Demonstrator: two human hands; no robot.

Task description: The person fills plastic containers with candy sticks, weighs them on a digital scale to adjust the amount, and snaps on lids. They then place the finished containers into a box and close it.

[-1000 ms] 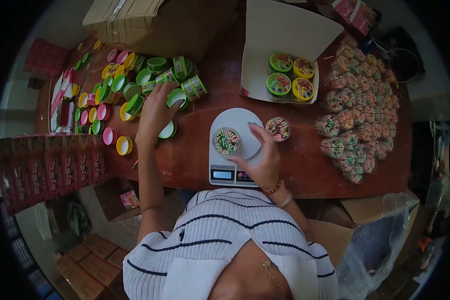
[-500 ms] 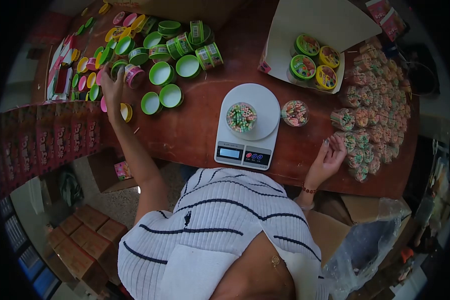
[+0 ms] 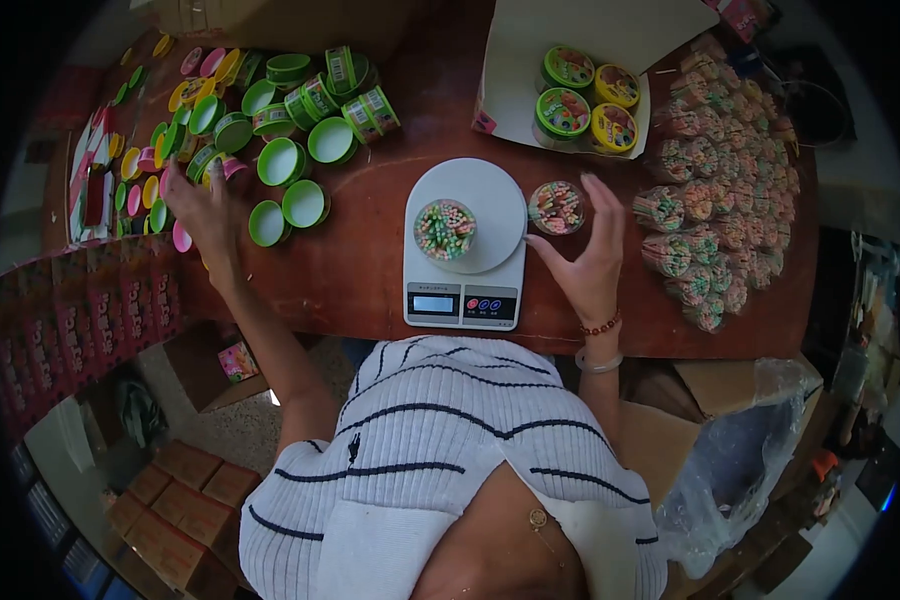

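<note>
My left hand (image 3: 200, 208) reaches into the pile of small tubs and lids, thumb and fingers apart. Its fingertips are beside a green tub (image 3: 202, 160) lying on its side, and a pink tub (image 3: 232, 167) is just past the thumb. My right hand (image 3: 592, 255) is spread open around the near right side of a clear cup of colourful sticks (image 3: 557, 208). A similar filled cup (image 3: 445, 230) stands on the white kitchen scale (image 3: 465, 185), whose display is lit.
Green tubs (image 3: 303, 203) stand right of my left hand. An open carton (image 3: 510, 110) holds several green- and yellow-lidded tubs. Many bundled sticks in clear cups (image 3: 705, 205) crowd the right side. Pink packets (image 3: 85, 290) line the left edge. Below right is a plastic-lined box (image 3: 735, 480).
My right hand has moved left from the rows of filled cups to the cup beside the scale, opening around it. My left hand stays among the tubs. The whole view has shifted.
</note>
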